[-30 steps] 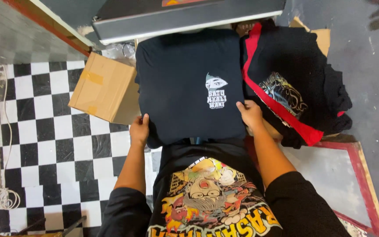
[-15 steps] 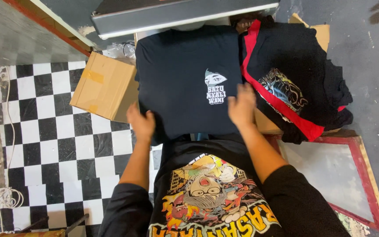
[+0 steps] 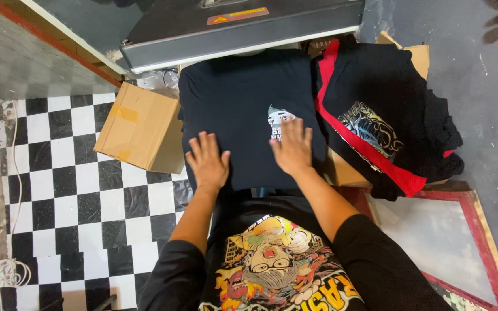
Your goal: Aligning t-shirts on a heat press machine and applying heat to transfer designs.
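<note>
Both hands flat, fingers spread: left hand [image 3: 207, 161] and right hand [image 3: 293, 147] press on black t-shirt [image 3: 243, 109] at frame centre, under heat press [image 3: 243, 26]. Cardboard box [image 3: 139, 128] left.

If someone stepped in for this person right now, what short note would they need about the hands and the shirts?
Left hand: flat, palm down on the lower left of the dark T-shirt, holding nothing.
Right hand: flat on the shirt too, fingers partly covering the small white chest print.
The shirt lies spread face up on the press bed, under the raised grey press plate.
A pile of black and red garments sits on boxes to the right; a cardboard box stands to the left.
Done: shirt laid out, print in place.
Left: plate not yet lowered; the pile is untouched.
</note>
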